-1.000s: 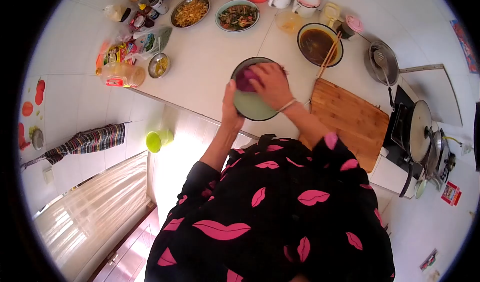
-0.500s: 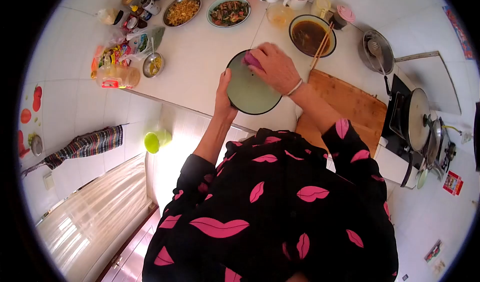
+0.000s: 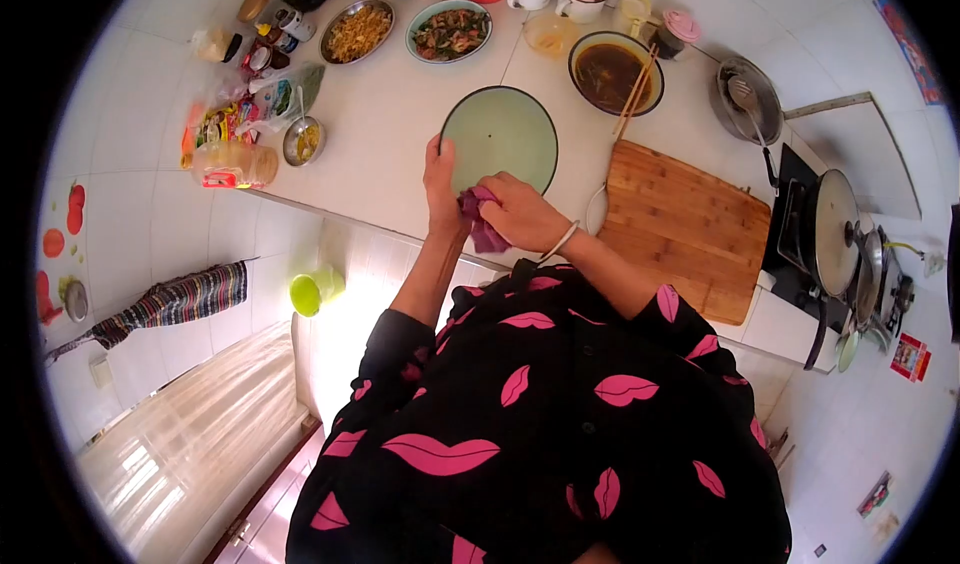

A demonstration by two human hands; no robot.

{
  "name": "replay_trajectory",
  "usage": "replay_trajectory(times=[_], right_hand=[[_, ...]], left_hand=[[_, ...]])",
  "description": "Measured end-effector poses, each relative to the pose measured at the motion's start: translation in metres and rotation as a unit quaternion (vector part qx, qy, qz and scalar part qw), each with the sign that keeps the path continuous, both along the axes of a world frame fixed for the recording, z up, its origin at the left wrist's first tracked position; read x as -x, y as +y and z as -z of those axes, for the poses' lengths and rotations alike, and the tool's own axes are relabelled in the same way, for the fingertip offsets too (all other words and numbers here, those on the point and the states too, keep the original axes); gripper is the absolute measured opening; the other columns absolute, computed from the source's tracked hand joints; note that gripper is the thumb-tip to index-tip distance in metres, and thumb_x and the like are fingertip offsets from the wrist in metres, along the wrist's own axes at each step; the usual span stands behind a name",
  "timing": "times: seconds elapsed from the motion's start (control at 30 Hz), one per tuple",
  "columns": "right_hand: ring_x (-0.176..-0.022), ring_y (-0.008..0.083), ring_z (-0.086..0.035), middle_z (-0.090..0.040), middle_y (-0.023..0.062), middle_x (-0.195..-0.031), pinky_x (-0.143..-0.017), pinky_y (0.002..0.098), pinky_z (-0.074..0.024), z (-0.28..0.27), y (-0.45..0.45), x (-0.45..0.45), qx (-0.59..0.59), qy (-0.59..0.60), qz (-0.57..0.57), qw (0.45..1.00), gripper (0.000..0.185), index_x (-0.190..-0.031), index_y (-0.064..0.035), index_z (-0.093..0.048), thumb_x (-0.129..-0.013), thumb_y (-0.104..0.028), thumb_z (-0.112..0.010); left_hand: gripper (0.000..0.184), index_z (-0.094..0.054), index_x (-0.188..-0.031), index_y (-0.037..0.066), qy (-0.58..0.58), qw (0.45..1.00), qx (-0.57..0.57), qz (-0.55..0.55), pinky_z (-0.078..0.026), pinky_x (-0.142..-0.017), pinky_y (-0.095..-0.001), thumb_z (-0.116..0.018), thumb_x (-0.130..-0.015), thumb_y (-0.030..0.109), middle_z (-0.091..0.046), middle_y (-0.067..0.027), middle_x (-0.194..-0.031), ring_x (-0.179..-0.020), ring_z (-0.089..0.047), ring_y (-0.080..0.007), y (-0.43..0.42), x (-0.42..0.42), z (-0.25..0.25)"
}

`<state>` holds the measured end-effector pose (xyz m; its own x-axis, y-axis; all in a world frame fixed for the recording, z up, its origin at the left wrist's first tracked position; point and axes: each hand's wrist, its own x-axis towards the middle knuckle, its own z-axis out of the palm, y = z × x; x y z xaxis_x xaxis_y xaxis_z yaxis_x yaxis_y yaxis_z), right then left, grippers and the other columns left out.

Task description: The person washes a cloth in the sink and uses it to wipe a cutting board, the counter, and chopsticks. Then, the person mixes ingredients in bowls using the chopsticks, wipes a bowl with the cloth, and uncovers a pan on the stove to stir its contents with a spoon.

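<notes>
My left hand grips the left rim of a pale green enamel dish with a dark edge, its thumb lying over the rim. A small dark spot shows near the dish's middle. Bunched in the closed fingers of my right hand is a purple cloth, pressed at the near edge of the dish close to my left wrist. Part of the cloth hangs down below the rim.
A wooden cutting board lies to the right, with a white spoon beside it. Behind stand a bowl of brown broth with chopsticks and two plates of food. The stove is at far right.
My right hand has moved with the cloth from the far upper part of the dish down to its near edge. The left hand still holds the dish at the left.
</notes>
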<state>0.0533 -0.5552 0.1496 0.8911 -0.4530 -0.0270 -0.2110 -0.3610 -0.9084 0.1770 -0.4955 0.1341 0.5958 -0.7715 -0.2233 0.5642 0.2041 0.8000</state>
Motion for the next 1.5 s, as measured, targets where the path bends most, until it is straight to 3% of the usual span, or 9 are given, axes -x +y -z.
replay_trajectory(times=[0.13, 0.23, 0.3, 0.4, 0.57, 0.7, 1.03, 1.23, 1.5], right_hand=[[-0.087, 0.031, -0.056, -0.058, 0.0159, -0.088, -0.077, 0.0376, -0.0437, -0.035, -0.025, -0.001, -0.397, -0.089, 0.006, 0.913, 0.026, -0.1, 0.0024, -0.057, -0.083, -0.014, -0.046], [-0.093, 0.0327, -0.054, -0.056, 0.017, -0.096, -0.08, 0.0362, -0.0429, -0.024, -0.05, -0.015, -0.055, -0.129, 0.089, 0.986, 0.027, -0.105, -0.0002, -0.056, -0.083, -0.013, -0.048], [-0.094, 0.0345, -0.052, -0.054, 0.018, -0.101, -0.083, 0.0371, -0.0418, 0.0, -0.052, -0.022, 0.185, -0.125, 0.112, 0.968, 0.027, -0.104, -0.0032, -0.057, -0.079, -0.014, -0.053], [-0.094, 0.0373, -0.05, -0.053, 0.0188, -0.099, -0.084, 0.039, -0.0405, 0.029, -0.029, -0.017, 0.127, -0.077, -0.044, 0.988, 0.029, -0.104, -0.0041, -0.056, -0.079, -0.019, -0.052], [-0.082, 0.0178, -0.055, -0.061, 0.0106, -0.089, -0.075, 0.0308, -0.0448, 0.015, -0.027, 0.001, -0.226, 0.074, -0.196, 0.951, 0.027, -0.099, 0.0002, -0.057, -0.079, -0.015, -0.049], [-0.079, 0.012, -0.055, -0.061, 0.0062, -0.083, -0.072, 0.027, -0.0455, 0.026, -0.023, 0.019, -0.296, 0.034, -0.198, 0.934, 0.025, -0.096, 0.0011, -0.058, -0.081, -0.015, -0.048], [-0.076, 0.0121, -0.056, -0.061, 0.0051, -0.081, -0.07, 0.0261, -0.047, 0.04, -0.048, 0.047, -0.318, 0.07, -0.036, 0.945, 0.024, -0.097, 0.0023, -0.059, -0.082, -0.013, -0.046], [-0.082, 0.013, -0.058, -0.063, 0.0058, -0.089, -0.075, 0.0258, -0.0477, 0.06, -0.057, 0.06, -0.345, 0.103, -0.007, 0.933, 0.027, -0.102, 0.0026, -0.059, -0.084, -0.011, -0.045], [-0.081, 0.012, -0.057, -0.062, 0.004, -0.09, -0.074, 0.0256, -0.0473, 0.067, -0.059, 0.057, -0.36, 0.084, 0.002, 0.929, 0.027, -0.104, 0.0024, -0.059, -0.086, -0.012, -0.045]], left_hand=[[0.044, -0.046, -0.12, 0.005, 0.16, 0.981, 0.094, 0.051, -0.044, -0.088, -0.033, -0.041, -0.094, 0.041, -0.054, -0.0089, -0.11, -0.102, -0.054, -0.0192, 0.002, 0.002, -0.012], [0.049, -0.044, -0.125, 0.004, 0.113, 0.99, 0.075, 0.046, -0.041, -0.096, -0.0367, -0.037, -0.095, 0.042, -0.051, -0.01, -0.122, -0.11, -0.051, -0.022, 0.0, 0.011, -0.013], [0.047, -0.044, -0.124, 0.004, 0.106, 0.992, 0.061, 0.024, -0.042, -0.094, -0.0358, -0.037, -0.095, 0.04, -0.052, -0.0094, -0.121, -0.11, -0.051, -0.0207, -0.004, 0.02, -0.01], [0.045, -0.045, -0.123, 0.005, 0.097, 0.993, 0.047, 0.048, -0.043, -0.091, -0.0352, -0.038, -0.095, 0.039, -0.052, -0.0082, -0.12, -0.108, -0.051, -0.0194, -0.003, 0.005, 0.018], [0.042, -0.046, -0.117, 0.004, -0.008, 0.998, -0.055, -0.028, -0.045, -0.084, -0.0315, -0.049, -0.092, 0.036, -0.055, -0.0073, -0.107, -0.096, -0.055, -0.0168, 0.011, -0.014, 0.039], [0.045, -0.045, -0.122, 0.005, 0.105, 0.99, 0.03, -0.084, -0.045, -0.087, -0.0339, -0.043, -0.092, 0.039, -0.055, -0.007, -0.114, -0.104, -0.054, -0.0194, 0.008, -0.052, 0.027], [0.042, -0.043, -0.121, 0.007, 0.236, 0.947, -0.114, -0.187, -0.048, -0.082, -0.0415, -0.051, -0.089, 0.034, -0.05, -0.011, -0.117, -0.102, -0.052, -0.0258, 0.015, -0.12, 0.096], [0.04, -0.042, -0.12, 0.005, 0.179, 0.955, -0.122, -0.204, -0.045, -0.087, -0.0425, -0.051, -0.089, 0.029, -0.047, -0.0131, -0.114, -0.103, -0.049, -0.0275, 0.007, -0.15, 0.113], [0.033, -0.046, -0.115, 0.005, 0.172, 0.936, -0.193, -0.238, -0.052, -0.074, -0.0407, -0.047, -0.09, 0.027, -0.053, -0.0131, -0.105, -0.09, -0.056, -0.0266, -0.011, -0.199, 0.14]])
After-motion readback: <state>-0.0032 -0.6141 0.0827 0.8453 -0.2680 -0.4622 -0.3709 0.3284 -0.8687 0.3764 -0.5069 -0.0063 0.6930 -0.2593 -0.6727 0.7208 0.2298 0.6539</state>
